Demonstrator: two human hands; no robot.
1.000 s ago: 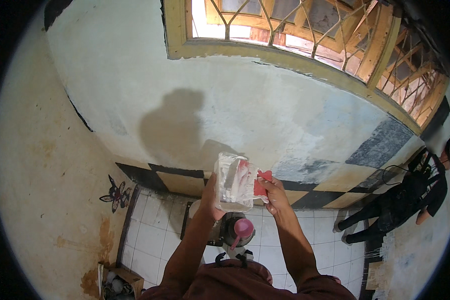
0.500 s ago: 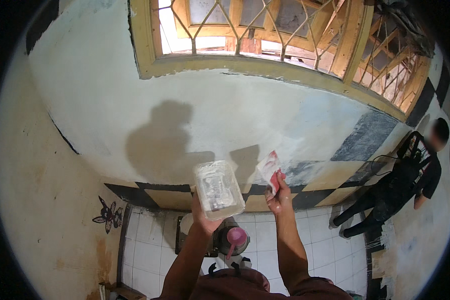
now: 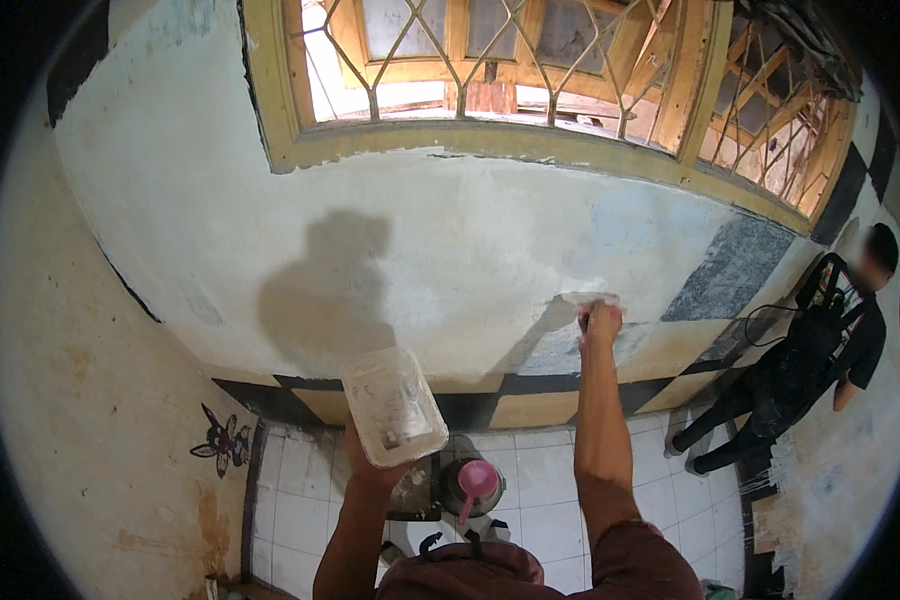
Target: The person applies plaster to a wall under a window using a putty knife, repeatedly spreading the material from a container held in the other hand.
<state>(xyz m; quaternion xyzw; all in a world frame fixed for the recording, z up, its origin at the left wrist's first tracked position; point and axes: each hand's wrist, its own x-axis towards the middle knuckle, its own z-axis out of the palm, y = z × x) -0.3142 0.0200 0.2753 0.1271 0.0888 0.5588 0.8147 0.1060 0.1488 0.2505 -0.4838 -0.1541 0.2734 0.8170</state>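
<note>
My left hand (image 3: 368,452) grips a translucent plastic container (image 3: 393,400) smeared with white paste, held low in front of the checkered lower band of the wall. My right hand (image 3: 600,327) is closed on a flat red spreader (image 3: 598,300) covered in white paste, which is pressed to the white wall (image 3: 490,250) below the window, at the edge of a patchy grey-blue area. The spreader is mostly hidden by paste and my fingers.
A barred yellow window (image 3: 470,130) spans the top. A person in dark clothes (image 3: 800,370) stands at the right beside the wall. On the tiled floor (image 3: 545,500) are a pink dipper (image 3: 478,480) on a round container and a dark object (image 3: 410,495). A beige wall (image 3: 100,400) is at left.
The spreader has left the container and moved right and up onto the wall in my right hand. My left hand has moved left and down with the container.
</note>
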